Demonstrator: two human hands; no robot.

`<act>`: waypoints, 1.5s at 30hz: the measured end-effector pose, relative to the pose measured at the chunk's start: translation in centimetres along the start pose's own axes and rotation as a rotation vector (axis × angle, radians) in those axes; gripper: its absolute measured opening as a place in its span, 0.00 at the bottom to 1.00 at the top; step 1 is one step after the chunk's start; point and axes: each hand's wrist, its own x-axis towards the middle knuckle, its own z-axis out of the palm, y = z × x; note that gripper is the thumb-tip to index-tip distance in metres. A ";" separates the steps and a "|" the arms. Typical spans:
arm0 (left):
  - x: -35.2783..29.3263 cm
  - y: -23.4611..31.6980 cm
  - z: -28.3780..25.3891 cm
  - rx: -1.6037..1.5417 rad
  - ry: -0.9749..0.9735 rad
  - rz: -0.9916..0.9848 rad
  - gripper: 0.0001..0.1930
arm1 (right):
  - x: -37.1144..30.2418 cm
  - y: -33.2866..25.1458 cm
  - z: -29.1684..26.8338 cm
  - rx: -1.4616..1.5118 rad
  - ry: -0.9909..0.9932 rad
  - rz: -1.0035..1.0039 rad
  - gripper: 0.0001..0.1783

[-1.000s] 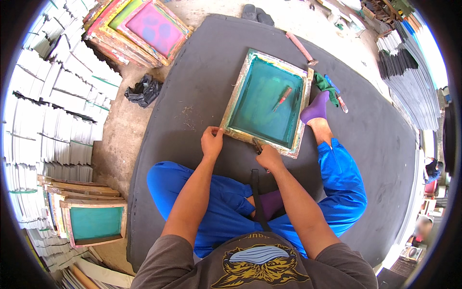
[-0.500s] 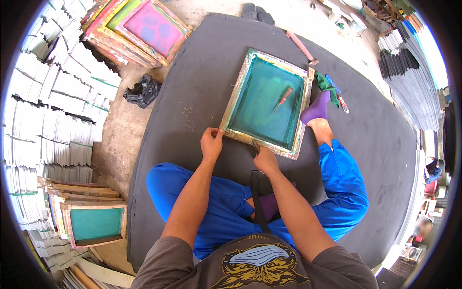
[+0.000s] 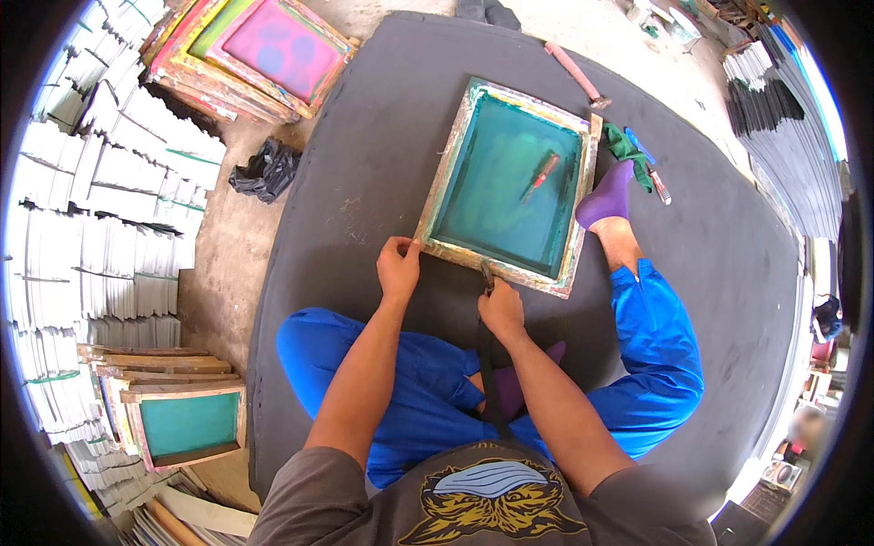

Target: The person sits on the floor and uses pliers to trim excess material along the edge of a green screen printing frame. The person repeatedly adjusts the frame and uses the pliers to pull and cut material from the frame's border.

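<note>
A wooden screen-printing frame (image 3: 448, 173) with teal mesh lies flat on a dark grey mat (image 3: 364, 164) in front of me. My left hand (image 3: 398, 269) grips the frame's near left corner. At the middle of the frame's near edge, my right hand (image 3: 500, 308) is closed around a small dark tool whose tip touches the wood. A red-handled tool (image 3: 541, 175) rests on the mesh inside the frame. I sit cross-legged in blue trousers, and my purple-socked foot (image 3: 607, 196) lies by the frame's right side.
A hammer (image 3: 576, 75), a green cloth (image 3: 626, 146) and a pen-like tool lie beyond the frame. Stacked screen frames (image 3: 264, 50) sit far left; another teal one (image 3: 187, 423) is near left. White paper stacks (image 3: 100, 209) line the left, dark sheets (image 3: 783, 118) the right. A black bag (image 3: 266, 170) lies on the floor.
My right hand has slid a little to the left along the frame's near edge. My left hand stays on the corner and the frame has not shifted.
</note>
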 end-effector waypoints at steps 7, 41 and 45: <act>-0.2 0.9 -0.7 -0.008 0.022 0.032 0.14 | -0.8 -3.7 -2.4 0.484 -0.404 -0.014 0.03; 5.2 -1.2 -5.9 -1.302 -0.008 -0.530 0.21 | 5.5 -16.0 -0.5 0.445 -1.076 0.040 0.20; 4.5 0.5 -6.3 -0.900 0.156 -0.471 0.27 | 3.4 -12.0 -0.8 0.342 -0.883 0.024 0.18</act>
